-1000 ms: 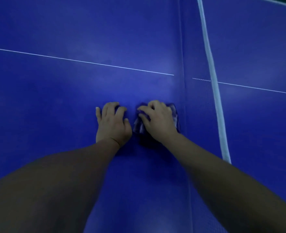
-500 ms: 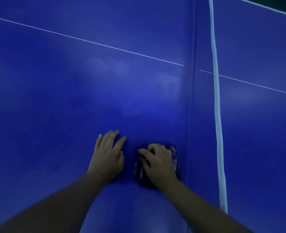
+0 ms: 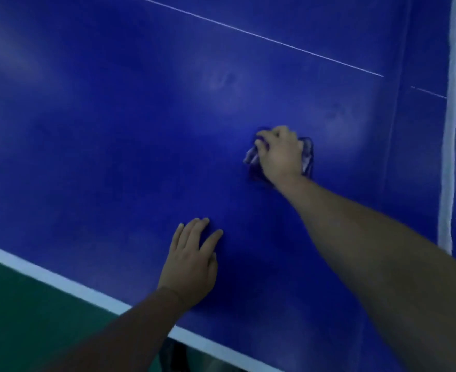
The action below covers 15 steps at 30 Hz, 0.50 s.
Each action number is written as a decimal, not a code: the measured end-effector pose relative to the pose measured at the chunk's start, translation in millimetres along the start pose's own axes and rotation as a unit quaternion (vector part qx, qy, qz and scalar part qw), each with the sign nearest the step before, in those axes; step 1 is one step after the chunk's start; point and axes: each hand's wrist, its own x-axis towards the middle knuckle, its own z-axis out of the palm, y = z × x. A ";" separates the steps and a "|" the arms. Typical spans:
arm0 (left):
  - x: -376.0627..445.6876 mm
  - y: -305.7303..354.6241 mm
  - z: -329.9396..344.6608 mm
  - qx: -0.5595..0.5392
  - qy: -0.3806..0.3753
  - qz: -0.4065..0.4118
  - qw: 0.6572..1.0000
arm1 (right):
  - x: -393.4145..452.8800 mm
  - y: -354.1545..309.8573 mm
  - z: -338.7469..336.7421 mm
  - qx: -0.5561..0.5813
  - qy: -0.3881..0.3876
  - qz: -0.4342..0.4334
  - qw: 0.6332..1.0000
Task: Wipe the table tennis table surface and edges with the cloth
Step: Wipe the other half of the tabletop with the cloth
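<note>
A blue table tennis table [image 3: 114,143] fills the view. My right hand [image 3: 280,154] lies on a crumpled purple and white cloth [image 3: 308,157] and grips it with curled fingers, pressing it on the surface left of the net. The cloth shows on both sides of the hand; its middle is hidden under my palm. My left hand [image 3: 192,261] rests flat on the table with straight fingers, nearer to me and close to the white edge line [image 3: 60,280].
The net's white top band [image 3: 449,130] runs up the right side. A thin white centre line [image 3: 261,37] crosses the far surface. Green floor [image 3: 20,318] lies beyond the table's near edge at the lower left.
The view has shifted, bringing the table's near edge and the floor into sight. My hands, side by side before, are now apart: the right with the cloth is farther out than the left.
</note>
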 end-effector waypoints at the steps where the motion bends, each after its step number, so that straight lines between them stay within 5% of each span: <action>1: 0.5 -3.2 -0.3 -0.003 0.002 0.002 1.000 | -23.6 -16.0 2.8 0.019 -0.001 -0.033 0.999; 6: -23.7 -15.5 -5.4 -0.030 0.012 -0.019 0.999 | -164.2 -61.6 -0.5 0.054 -0.036 -0.103 0.993; 11: -65.6 -16.0 -11.5 -0.059 -0.030 -0.017 0.998 | -269.2 -81.2 -4.6 0.029 -0.064 -0.073 0.995; 15: -107.9 -2.9 -11.2 -0.105 -0.045 -0.049 0.992 | -309.6 -94.3 -18.0 0.085 -0.151 0.032 0.984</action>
